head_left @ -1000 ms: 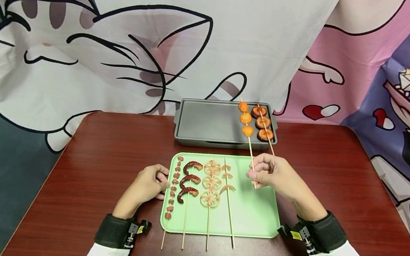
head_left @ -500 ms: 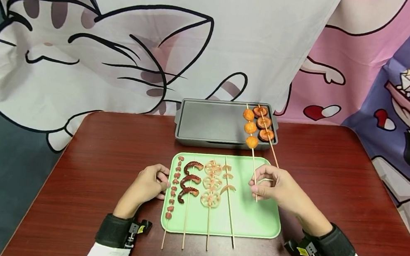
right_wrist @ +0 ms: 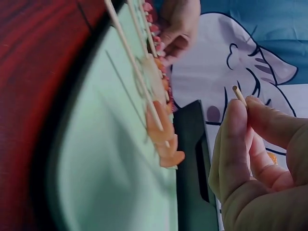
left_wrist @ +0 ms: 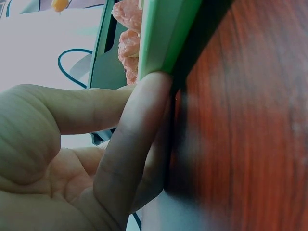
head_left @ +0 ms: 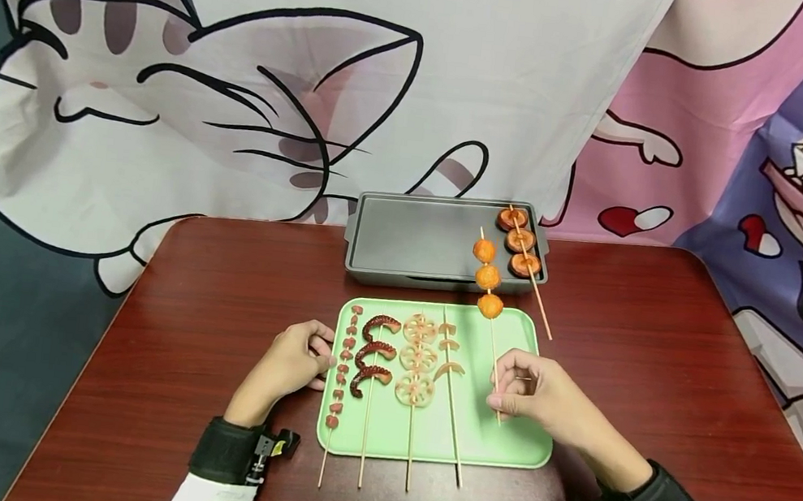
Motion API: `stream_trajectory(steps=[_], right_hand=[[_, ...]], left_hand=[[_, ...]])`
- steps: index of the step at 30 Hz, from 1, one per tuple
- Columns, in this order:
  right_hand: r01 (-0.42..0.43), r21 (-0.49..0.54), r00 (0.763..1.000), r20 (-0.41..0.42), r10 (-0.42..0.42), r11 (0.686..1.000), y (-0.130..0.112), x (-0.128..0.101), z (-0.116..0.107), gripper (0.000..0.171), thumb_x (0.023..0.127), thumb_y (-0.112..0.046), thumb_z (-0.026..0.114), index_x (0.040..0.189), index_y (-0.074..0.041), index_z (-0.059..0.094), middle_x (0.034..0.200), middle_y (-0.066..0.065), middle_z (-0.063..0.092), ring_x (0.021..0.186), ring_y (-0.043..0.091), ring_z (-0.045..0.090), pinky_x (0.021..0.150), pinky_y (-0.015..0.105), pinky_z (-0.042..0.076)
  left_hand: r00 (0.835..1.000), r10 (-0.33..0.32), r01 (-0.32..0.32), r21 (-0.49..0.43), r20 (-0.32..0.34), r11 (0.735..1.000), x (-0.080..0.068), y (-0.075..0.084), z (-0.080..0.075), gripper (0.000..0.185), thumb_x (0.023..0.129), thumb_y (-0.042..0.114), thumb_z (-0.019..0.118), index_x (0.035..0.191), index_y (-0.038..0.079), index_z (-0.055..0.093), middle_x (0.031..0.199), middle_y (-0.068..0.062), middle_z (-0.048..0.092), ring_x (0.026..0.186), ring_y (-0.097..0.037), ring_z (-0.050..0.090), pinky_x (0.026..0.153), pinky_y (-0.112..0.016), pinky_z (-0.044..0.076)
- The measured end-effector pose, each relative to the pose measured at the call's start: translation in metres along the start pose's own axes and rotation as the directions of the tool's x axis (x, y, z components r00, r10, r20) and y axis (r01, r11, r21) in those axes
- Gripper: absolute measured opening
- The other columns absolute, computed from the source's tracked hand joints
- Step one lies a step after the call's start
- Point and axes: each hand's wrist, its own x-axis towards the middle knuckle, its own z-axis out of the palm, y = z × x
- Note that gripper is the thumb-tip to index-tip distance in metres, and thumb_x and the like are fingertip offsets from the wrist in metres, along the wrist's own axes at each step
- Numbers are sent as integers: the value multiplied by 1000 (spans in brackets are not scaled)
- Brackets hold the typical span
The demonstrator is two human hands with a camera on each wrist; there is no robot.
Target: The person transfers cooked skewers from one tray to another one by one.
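Nearest the person, 4 loaded skewers lie side by side on the green tray (head_left: 499, 440), their bare stick ends jutting over its near rim onto the red-brown table (head_left: 164, 340), which leaves each one easy to take by the stick. From left they are a skewer of small pink pieces (head_left: 339, 379), an octopus skewer (head_left: 371, 359), a lotus-root skewer (head_left: 417, 360) and a skewer of pale curved pieces (head_left: 450, 362).

The left hand (head_left: 290, 365) rests against the tray's left edge; in the left wrist view its fingers (left_wrist: 132, 139) lie straight along the green rim, grasping nothing, apparently steadying the tray.

The right hand (head_left: 541, 392) hovers over the right part of the tray and pinches the thin stick of the orange-ball skewer (head_left: 488, 277) between thumb and fingertips (right_wrist: 236, 144), the other fingers curled in. The grip sits at the near end, so the 3 orange balls hang clear of the hand, slanting above the tray's far edge and the near wall of the grey griddle pan (head_left: 410, 239).

On the right end of that pan lies a skewer of 3 dark round slices (head_left: 520, 242), its stick pointing out over the table.

Behind hangs a cartoon cat cloth (head_left: 166, 111). I can read no brand, label or writing anywhere.
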Motion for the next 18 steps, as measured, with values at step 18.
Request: stream_trajectory(steps=[18], right_hand=[[-97, -18, 995, -16, 96, 995, 14, -31, 18, 24, 90, -4, 78, 99, 7, 59, 78, 5, 64, 69, 9, 66, 62, 33, 65]], left_hand=[[1000, -7, 7, -9, -3, 1000, -3, 3, 0, 29, 96, -3, 65, 124, -3, 60, 93, -15, 59, 71, -24, 64, 59, -36, 64]])
